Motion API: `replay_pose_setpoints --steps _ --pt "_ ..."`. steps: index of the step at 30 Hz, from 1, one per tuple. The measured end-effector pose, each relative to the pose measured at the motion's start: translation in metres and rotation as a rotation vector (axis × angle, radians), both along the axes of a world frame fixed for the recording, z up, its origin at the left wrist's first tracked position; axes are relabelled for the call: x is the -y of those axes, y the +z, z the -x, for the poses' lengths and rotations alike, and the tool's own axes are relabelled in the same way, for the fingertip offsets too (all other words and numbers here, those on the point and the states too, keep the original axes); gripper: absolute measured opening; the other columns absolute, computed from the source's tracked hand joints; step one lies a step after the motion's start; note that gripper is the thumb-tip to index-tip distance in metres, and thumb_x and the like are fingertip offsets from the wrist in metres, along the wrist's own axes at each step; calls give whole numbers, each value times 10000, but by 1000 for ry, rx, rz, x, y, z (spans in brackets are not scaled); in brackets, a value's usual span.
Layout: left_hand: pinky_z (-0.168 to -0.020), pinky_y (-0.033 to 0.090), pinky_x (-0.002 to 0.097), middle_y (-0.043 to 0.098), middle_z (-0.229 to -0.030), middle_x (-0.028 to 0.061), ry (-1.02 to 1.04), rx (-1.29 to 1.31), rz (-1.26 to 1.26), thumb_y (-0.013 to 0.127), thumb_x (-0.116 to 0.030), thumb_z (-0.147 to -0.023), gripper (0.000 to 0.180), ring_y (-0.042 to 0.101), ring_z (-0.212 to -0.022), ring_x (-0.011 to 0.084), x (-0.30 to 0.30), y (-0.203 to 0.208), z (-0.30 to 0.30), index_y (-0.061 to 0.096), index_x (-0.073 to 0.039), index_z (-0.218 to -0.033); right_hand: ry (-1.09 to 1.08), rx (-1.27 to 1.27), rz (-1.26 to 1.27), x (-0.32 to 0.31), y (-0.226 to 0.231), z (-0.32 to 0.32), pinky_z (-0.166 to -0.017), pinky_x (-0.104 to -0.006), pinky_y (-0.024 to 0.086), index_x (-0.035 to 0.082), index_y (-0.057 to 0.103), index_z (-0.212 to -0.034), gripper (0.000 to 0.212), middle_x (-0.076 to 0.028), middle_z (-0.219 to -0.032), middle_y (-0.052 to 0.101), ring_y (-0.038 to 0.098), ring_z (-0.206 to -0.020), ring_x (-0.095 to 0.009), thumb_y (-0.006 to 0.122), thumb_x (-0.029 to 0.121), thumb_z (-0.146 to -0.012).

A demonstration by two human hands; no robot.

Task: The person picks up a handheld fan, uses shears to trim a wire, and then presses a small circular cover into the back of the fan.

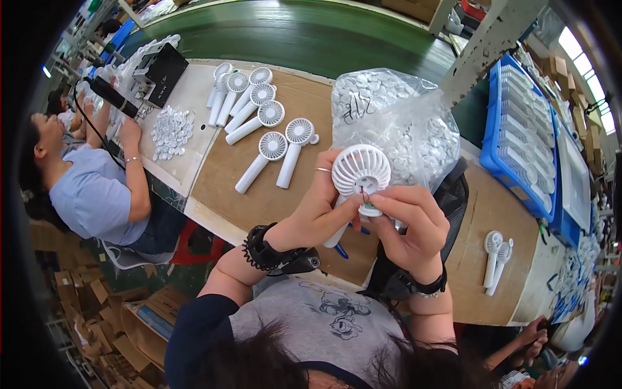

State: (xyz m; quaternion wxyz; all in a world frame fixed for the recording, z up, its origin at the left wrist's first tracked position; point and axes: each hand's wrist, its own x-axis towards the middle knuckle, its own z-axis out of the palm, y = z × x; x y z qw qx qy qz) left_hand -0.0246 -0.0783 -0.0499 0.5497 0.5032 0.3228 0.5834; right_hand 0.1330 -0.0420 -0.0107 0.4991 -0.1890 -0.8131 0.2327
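Note:
A white handheld fan (353, 165) is in front of me, its round grille up and its handle pointing down. My left hand (317, 206) is closed around it below the grille. Between the fingertips of my right hand (416, 228) is a small round white cap (370, 211) with a green circuit board on it. Thin wires, at least one of them red, run from the cap into the opening at the back of the fan head. Part of the handle hides behind my left fingers. A blue tool (341, 251) lies partly covered on the table beneath my hands.
Several white fans (272, 146) lie on cardboard at left, and two more fans (494, 243) at right. A clear plastic bag (402, 120) of small white parts stands ahead. A blue crate (489, 155), a green conveyor belt (291, 32) and a co-worker (103, 188) surround the table.

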Motion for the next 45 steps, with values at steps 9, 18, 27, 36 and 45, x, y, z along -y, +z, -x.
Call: replay_pose_setpoints --steps 9,18,27,36,45 --pt "-557 450 179 443 -1030 72 10 -135 -133 452 3 -860 457 496 -686 50 0 4 -4 197 -60 -1234 38 -54 23 5 0 -1 -637 -272 491 31 592 -883 274 -126 -874 625 610 -721 -209 640 -88 -640" --pt "-944 308 280 388 -1181 98 17 -90 35 399 7 -823 488 392 -1098 126 11 12 -3 197 -14 -1267 105 14 -64 0 -10 -2 -592 -274 497 40 543 -892 305 -148 -877 623 616 -689 -227 628 -96 -633" --pt "-741 436 242 400 -1097 90 -33 -70 -87 466 -18 -826 515 479 -843 94 11 7 -2 179 -35 -1254 74 -46 -95 -2 -14 1 -528 -264 483 40 545 -890 309 -148 -887 627 603 -611 -222 639 -91 -626" --pt "-928 322 308 387 -1141 107 66 -147 -157 588 -105 -812 588 391 -1081 158 10 -1 -7 203 -14 -1247 45 0 -96 -6 -11 -1 -482 -249 447 29 641 -868 300 -97 -889 628 569 -572 -167 664 -54 -581" --pt "-897 344 302 409 -1113 101 7 -11 34 568 -127 -841 509 415 -1037 147 15 1 -8 242 -13 -1216 -60 -54 48 -1 -9 -2 -551 -202 429 58 674 -864 295 -86 -974 492 488 -612 -95 677 -80 -603"
